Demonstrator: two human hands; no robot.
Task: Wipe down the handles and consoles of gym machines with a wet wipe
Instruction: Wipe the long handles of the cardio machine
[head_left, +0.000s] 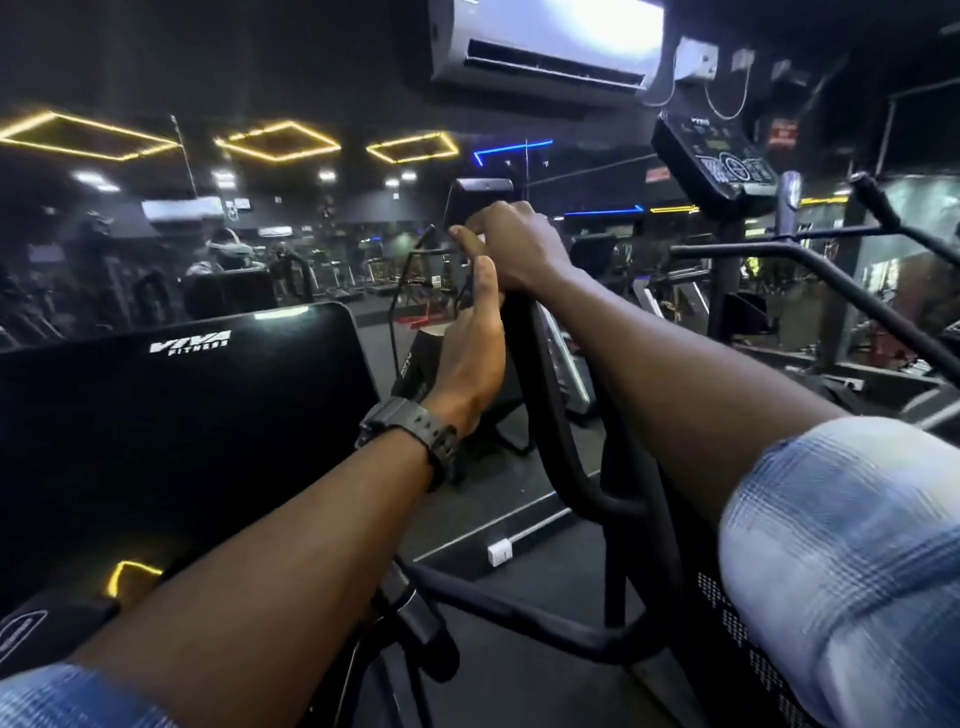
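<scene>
- The right hand (511, 247) covers the top of the black handle (550, 415); no wipe shows, so what its fingers hold cannot be told.
- The left hand (470, 353) hides the handle's near side.
- The far console (714, 156) is blurred, its markings unreadable.
- Both sleeves (841, 561) run off the frame's edge.

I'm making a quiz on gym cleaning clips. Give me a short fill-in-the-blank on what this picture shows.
1. The right hand grips the top of a black ____ of the machine.
2. The left hand wears a black ____ at its wrist.
3. The dark console at left reads VIVA ____.
4. Overhead hangs a white air ____.

Missing words: handle; watch; FITNESS; conditioner
</scene>
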